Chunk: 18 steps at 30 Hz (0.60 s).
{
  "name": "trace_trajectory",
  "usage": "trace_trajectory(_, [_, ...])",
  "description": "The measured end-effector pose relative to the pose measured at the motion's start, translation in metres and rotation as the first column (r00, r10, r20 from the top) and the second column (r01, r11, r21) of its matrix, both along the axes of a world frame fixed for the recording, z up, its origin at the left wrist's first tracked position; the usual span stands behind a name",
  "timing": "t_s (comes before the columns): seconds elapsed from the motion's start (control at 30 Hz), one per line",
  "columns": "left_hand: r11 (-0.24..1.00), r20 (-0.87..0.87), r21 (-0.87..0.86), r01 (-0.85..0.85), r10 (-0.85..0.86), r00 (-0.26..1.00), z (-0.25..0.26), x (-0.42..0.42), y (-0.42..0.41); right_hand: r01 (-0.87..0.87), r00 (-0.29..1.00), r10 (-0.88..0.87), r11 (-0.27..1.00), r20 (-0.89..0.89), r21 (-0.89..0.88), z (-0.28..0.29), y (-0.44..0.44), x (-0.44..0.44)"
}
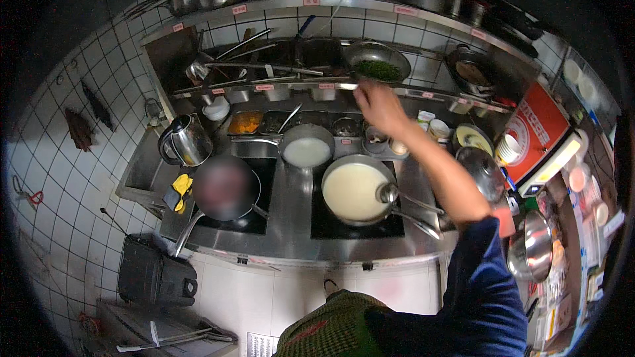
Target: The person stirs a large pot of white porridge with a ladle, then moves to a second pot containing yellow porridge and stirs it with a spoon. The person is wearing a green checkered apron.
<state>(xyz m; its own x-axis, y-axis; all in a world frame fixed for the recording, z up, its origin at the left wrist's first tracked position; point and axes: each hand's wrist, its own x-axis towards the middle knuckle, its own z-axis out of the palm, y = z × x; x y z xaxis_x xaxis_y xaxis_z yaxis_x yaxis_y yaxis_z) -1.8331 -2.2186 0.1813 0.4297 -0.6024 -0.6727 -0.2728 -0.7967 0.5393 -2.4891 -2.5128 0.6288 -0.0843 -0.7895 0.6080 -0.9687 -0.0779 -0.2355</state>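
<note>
My right hand [377, 105] is stretched forward over the counter, its fingertips at the near side of a metal bowl [403, 55] of chopped green herbs [377, 70]. Blur and the angle hide whether it holds anything. My left hand is out of view. Below my right forearm, a long-handled pan [325, 183] of creamy pale liquid [353, 191] stands on a black cooktop, with a ladle [388, 192] resting in it. Behind it to the left is a smaller saucepan [325, 134] of whitish liquid [306, 152]. Another frying pan [257, 193] stands on the left cooktop, its contents blurred out.
A steel kettle [191, 141] and a yellow-grey glove or cloth [179, 192] are at the left. Ingredient trays [246, 122] line the counter's back, below a shelf of utensils [258, 67]. Rightward are a glass lid [480, 173], a red box [538, 129] and a steel bowl [531, 245].
</note>
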Motion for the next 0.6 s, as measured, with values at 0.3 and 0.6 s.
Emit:
trace_trajectory(0.3, [1.000, 0.001, 0.017, -0.025, 0.025, 1.000, 0.023, -0.094, -0.027, 0.029, 0.969, 0.074, 0.913, -0.235, 0.408, 0.053, -0.235, -0.050])
trace_trajectory(0.6, [0.991, 0.013, 0.026, -0.132, 0.132, 0.991, 0.026, -0.111, 0.001, 0.046, 0.848, 0.300, 0.779, -0.436, 0.626, 0.044, -0.261, -0.011])
